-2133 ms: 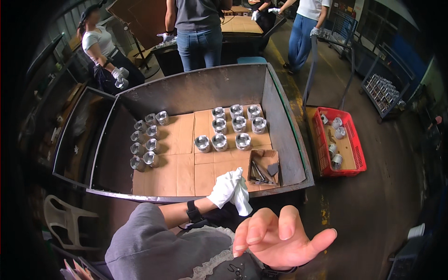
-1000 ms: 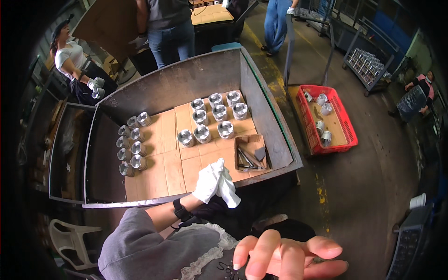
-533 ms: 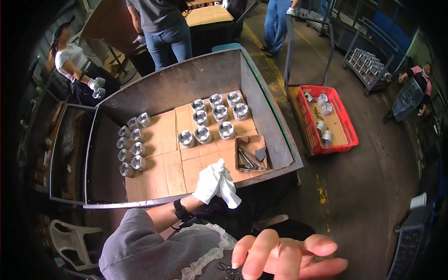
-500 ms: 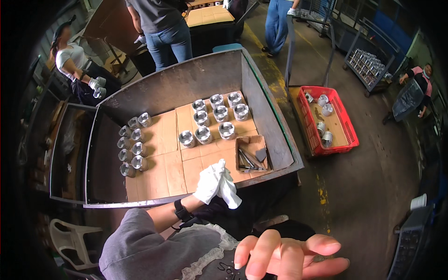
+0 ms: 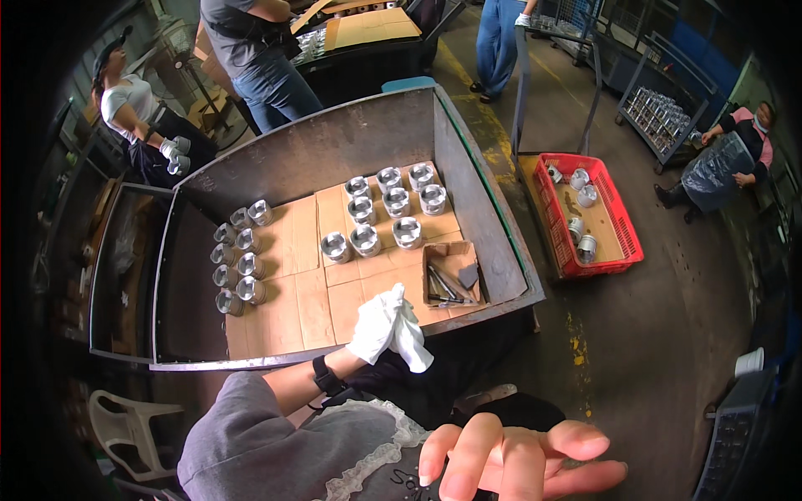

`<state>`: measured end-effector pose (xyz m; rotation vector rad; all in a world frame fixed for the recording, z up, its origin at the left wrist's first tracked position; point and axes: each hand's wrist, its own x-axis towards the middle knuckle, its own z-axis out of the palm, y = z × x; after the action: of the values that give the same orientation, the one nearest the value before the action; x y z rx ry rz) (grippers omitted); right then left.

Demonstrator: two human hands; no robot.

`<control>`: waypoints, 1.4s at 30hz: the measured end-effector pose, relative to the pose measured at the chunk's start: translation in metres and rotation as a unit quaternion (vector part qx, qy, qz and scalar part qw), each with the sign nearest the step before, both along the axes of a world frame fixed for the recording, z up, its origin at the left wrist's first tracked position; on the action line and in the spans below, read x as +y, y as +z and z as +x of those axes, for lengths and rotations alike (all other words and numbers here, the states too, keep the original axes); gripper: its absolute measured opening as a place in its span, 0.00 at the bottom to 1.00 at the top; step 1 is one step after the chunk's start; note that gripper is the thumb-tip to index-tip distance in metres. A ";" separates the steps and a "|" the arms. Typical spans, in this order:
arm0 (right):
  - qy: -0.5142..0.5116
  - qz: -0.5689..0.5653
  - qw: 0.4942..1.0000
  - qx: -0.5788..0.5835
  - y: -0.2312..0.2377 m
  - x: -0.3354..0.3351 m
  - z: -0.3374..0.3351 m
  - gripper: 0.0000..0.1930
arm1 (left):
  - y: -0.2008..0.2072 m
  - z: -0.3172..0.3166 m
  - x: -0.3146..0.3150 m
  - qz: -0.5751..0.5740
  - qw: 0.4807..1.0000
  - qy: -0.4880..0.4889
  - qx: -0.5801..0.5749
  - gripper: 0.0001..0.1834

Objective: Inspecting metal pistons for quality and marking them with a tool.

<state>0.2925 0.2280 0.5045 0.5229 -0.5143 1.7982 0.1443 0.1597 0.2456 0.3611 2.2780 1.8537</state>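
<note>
My left hand point(image 5: 374, 327), in a white glove and with a dark watch at the wrist, is over the near rim of a metal bin. Its fingers appear closed on a loose white glove point(image 5: 408, 346), whose cuff hangs with no arm in it. My right hand point(image 5: 522, 457) is bare and large at the bottom edge. Its fingers are bent but apart, with nothing seen in them. Beyond the left hand, several silver pistons point(image 5: 365, 240) stand on the cardboard point(image 5: 296, 309). A small cardboard box point(image 5: 451, 250) nearby holds pen-like tools and a dark grey piece.
More pistons point(image 5: 250, 290) stand at the bin's left. The metal bin point(image 5: 309, 138) has high walls. On the right, a red crate point(image 5: 620, 221) with several pistons rests on a trolley point(image 5: 515, 108). Other people stand around; a pale plastic chair point(image 5: 134, 426) is at lower left.
My hands stay nearly where they were. Behind the bin, the person in jeans has turned and shifted left. The aproned person on the right has turned and moved slightly left.
</note>
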 end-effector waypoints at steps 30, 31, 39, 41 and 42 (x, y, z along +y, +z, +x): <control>-0.301 0.515 0.471 -0.650 -0.288 0.095 -0.112 0.08 | -0.003 -0.037 0.032 -0.040 0.995 -0.083 -0.049 0.22; -0.299 0.506 0.480 -0.652 -0.287 0.097 -0.111 0.07 | -0.001 -0.039 0.038 -0.031 0.994 -0.094 -0.043 0.22; -0.280 0.480 0.622 -0.552 -0.278 0.104 -0.091 0.05 | 0.024 -0.056 0.061 0.022 0.990 -0.140 -0.012 0.21; -0.270 0.453 0.617 -0.584 -0.278 0.105 -0.069 0.10 | 0.024 -0.054 0.074 0.029 0.984 -0.174 -0.016 0.21; -0.359 0.434 0.608 -0.560 -0.277 0.108 -0.053 0.17 | 0.023 -0.050 0.082 0.031 0.980 -0.197 -0.021 0.21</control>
<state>0.2395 0.3360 0.2274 -0.3195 -2.1775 0.7370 0.0938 0.2414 0.2685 0.7155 1.9483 1.7085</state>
